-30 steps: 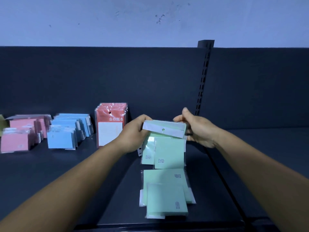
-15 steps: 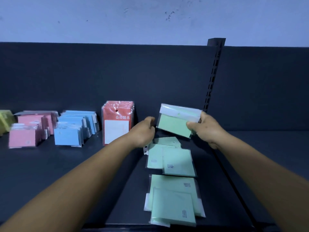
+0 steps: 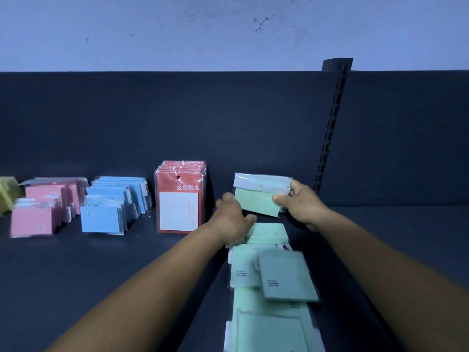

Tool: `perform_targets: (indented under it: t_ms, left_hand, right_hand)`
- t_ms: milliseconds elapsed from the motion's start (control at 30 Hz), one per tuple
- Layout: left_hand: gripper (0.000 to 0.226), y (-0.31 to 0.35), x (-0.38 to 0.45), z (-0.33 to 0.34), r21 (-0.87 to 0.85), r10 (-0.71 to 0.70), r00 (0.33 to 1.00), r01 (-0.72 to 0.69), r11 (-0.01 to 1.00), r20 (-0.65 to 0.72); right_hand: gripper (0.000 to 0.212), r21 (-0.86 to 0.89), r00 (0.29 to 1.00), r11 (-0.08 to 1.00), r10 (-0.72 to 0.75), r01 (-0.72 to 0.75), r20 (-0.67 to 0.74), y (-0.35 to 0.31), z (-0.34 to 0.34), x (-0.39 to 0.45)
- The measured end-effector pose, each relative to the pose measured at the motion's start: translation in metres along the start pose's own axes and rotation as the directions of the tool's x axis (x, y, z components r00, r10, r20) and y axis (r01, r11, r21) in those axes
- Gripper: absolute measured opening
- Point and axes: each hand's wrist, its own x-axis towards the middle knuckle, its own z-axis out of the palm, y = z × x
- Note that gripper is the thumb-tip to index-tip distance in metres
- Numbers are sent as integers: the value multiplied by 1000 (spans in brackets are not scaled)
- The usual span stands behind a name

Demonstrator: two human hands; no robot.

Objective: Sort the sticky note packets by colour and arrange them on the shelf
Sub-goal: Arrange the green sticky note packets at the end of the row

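Observation:
My right hand [image 3: 302, 204] grips a green sticky note packet [image 3: 258, 198] with a white header, held upright near the back of the dark shelf [image 3: 114, 270]. My left hand [image 3: 232, 221] is at the packet's left lower corner, fingers curled; I cannot tell if it touches the packet. Below my hands several green packets [image 3: 274, 278] lie flat in a line toward the front edge. To the left stand rows of red packets [image 3: 179, 199], blue packets [image 3: 109, 207] and pink packets [image 3: 38, 212].
A yellow packet [image 3: 6, 193] shows at the far left edge. A slotted black upright [image 3: 330, 128] divides the shelf's dark back panel [image 3: 177, 118]. The shelf section right of the upright is dark and bare.
The green packet has been carried further back and stood more upright. My left hand slid down off its side toward the flat green packets. The view has shifted closer.

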Motion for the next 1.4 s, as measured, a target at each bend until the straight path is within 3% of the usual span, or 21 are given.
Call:
perform_targets:
  t_ms: [133, 233, 300, 467, 633, 767, 1000, 1100, 1233, 1400]
  left_hand:
    - [72, 0, 14, -1, -96, -114, 993, 110, 989, -34]
    - [51, -1, 21, -1, -77, -115, 993, 116, 990, 10]
    - [36, 1, 21, 0, -40, -88, 996, 89, 995, 21]
    - [40, 9, 23, 7, 135, -48, 999, 47, 990, 11]
    - [31, 9, 20, 0, 82, -68, 997, 66, 994, 26]
    - [15, 8, 5, -11, 91, 27, 993, -37, 995, 112]
    - [50, -6, -16, -21, 319, 4, 946, -113, 941, 325]
    - [44, -6, -20, -14, 304, 12, 977, -78, 949, 215]
    - [37, -1, -22, -10, 261, 54, 995, -73, 963, 82]
    - [10, 1, -8, -7, -7, 103, 991, -104, 995, -83]
  right_hand:
    - [28, -209, 1000, 978, 5, -5, 1, -2, 7, 10]
    - [10, -495, 998, 867, 37, -53, -42, -5, 6, 12]
    - [18, -581, 996, 809, 54, -89, -78, -5, 7, 14]
    - [31, -613, 991, 784, 21, -98, -132, -5, 4, 17]
    - [33, -569, 993, 814, 81, -118, -90, -5, 0, 12]
    - [40, -597, 989, 789, 118, -147, -87, -16, -9, -4]
    - [39, -629, 958, 773, 233, -76, 170, -38, -19, -54]
    - [47, -621, 971, 780, 200, -76, 132, -27, -10, -58]
    - [31, -427, 992, 896, 107, -125, -66, -10, -4, -45]
    - [43, -299, 971, 940, 103, -167, -216, -1, 3, -30]
